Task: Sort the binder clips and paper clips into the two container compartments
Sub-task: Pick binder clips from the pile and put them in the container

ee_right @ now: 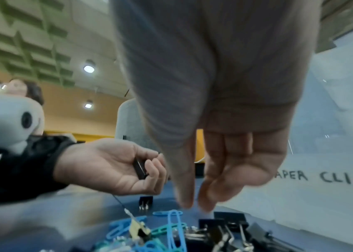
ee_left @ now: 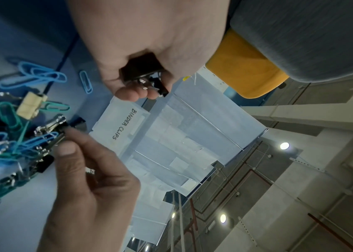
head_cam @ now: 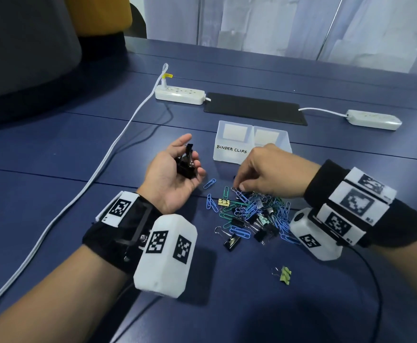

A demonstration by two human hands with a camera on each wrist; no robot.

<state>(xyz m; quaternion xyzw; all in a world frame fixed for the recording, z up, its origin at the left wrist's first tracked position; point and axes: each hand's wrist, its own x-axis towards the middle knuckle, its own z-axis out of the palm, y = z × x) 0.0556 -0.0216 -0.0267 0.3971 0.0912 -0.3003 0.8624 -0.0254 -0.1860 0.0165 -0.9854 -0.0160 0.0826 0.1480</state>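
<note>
Mixed pile of binder clips and paper clips (head_cam: 254,214) lay under the right hand (head_cam: 269,174), whose thumb and fingertips pinched into its far edge; what they gripped was unclear. Left hand (head_cam: 173,174), palm up, cupped black binder clips (head_cam: 186,164). Beyond both hands stood the container (head_cam: 232,154), compartments labelled "BINDER CLIPS" and "PAPER CLIPS".

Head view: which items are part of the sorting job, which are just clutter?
Job:
- left hand holding black binder clips
- right hand pinching at the mixed clip pile
- two-compartment container
- stray green binder clip

Clutter:
- two power strips
- white cable
- black mat
</note>
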